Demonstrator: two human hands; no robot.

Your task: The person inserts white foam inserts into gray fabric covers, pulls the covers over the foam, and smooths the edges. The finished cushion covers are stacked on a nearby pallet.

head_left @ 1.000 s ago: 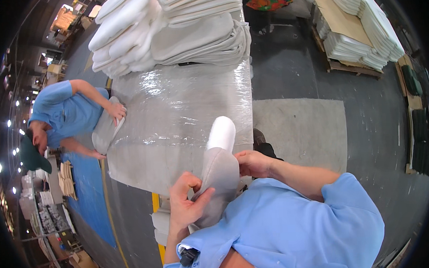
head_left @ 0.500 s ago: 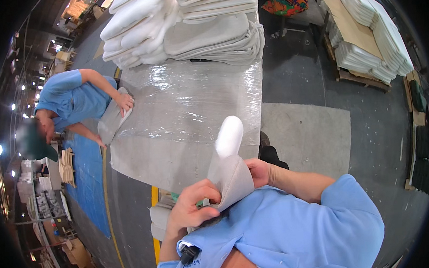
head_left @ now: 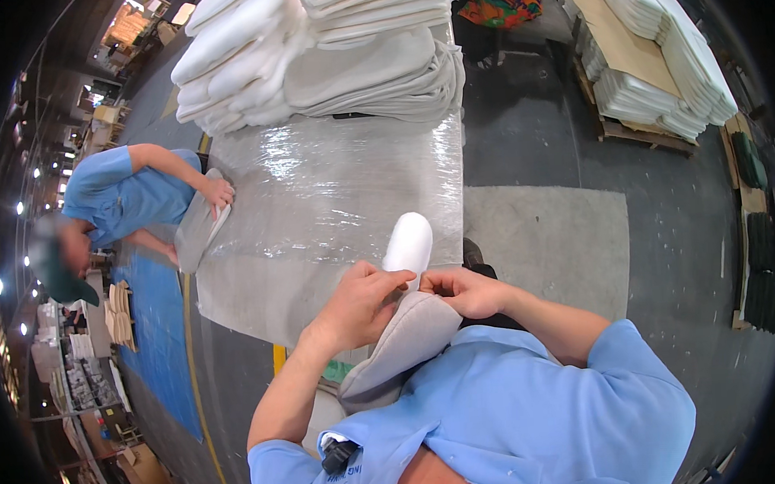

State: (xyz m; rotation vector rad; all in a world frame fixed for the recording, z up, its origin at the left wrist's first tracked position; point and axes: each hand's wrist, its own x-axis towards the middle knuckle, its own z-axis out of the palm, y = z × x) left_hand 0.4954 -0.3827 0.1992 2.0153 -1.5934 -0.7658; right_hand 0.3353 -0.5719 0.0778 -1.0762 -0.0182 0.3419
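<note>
Close to my body I hold a grey fabric cushion cover (head_left: 409, 343), its rounded, seamed end bent up toward me. A white padded insert (head_left: 409, 241) with a rounded end sticks out of it over the table edge. My left hand (head_left: 360, 302) is closed at the cover's edge, thumb and forefinger against the base of the white insert. My right hand (head_left: 466, 292) pinches the opposite side of the cover's edge with curled fingers. The two hands nearly meet. The lower part of the insert is hidden by the cover and my hands.
The table (head_left: 316, 180) is covered in shiny clear film. White pads (head_left: 233, 63) and grey covers (head_left: 367, 74) are stacked at its far end. On the left a co-worker (head_left: 134, 192) handles another grey cushion (head_left: 201, 224). A loaded pallet (head_left: 651, 135) stands far right.
My left hand has moved up from the lower side of the cover to the white insert's base. My right hand has come in closer to it. The cover's rounded end has tipped up.
</note>
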